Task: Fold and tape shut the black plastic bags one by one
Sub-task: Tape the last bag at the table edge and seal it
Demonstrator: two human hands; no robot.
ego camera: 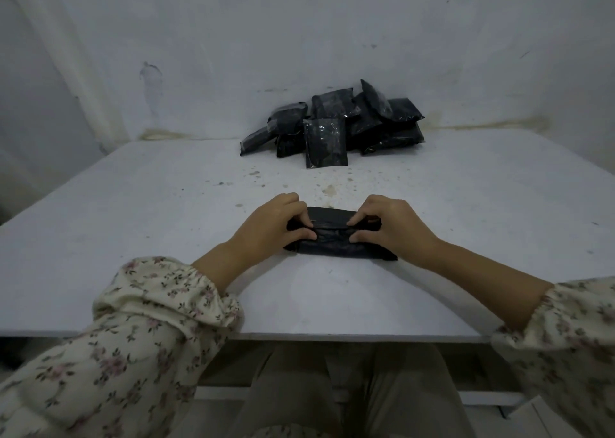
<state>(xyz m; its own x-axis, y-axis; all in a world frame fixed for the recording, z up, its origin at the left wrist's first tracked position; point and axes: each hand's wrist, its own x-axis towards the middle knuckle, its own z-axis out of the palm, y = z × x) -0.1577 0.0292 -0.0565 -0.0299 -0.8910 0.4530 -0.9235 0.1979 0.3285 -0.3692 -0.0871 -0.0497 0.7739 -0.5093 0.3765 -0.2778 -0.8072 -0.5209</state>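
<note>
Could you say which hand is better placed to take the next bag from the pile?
Left, marginally: the left hand and right hand both pinch the folded bag, but the pile's front bag lies nearer the left.

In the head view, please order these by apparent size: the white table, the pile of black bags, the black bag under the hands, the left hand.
1. white table
2. pile of black bags
3. black bag under the hands and left hand: alike, bag partly covered, unranked.
</note>
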